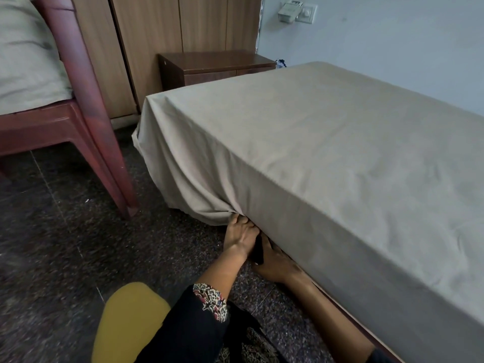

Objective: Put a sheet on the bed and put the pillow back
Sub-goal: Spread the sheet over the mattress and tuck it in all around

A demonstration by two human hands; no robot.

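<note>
A beige sheet [327, 142] covers the bed's top and hangs down its near side and far-left corner in loose folds. My left hand [242, 237] is at the bottom edge of the mattress, its curled fingers gripping the bunched hem of the sheet. Just right of it, my right hand [275, 263] reaches under the mattress edge; its fingers are hidden beneath. A beige pillow [26, 48] lies on the reddish plastic chair [86, 106] at the upper left.
A dark wooden bedside cabinet [209, 68] stands past the bed's far corner, against a wooden wardrobe [162, 27]. The chair's legs stand close to the left of the bed. The floor [65, 244] is dark speckled stone. A yellow item [128, 323] lies by my knee.
</note>
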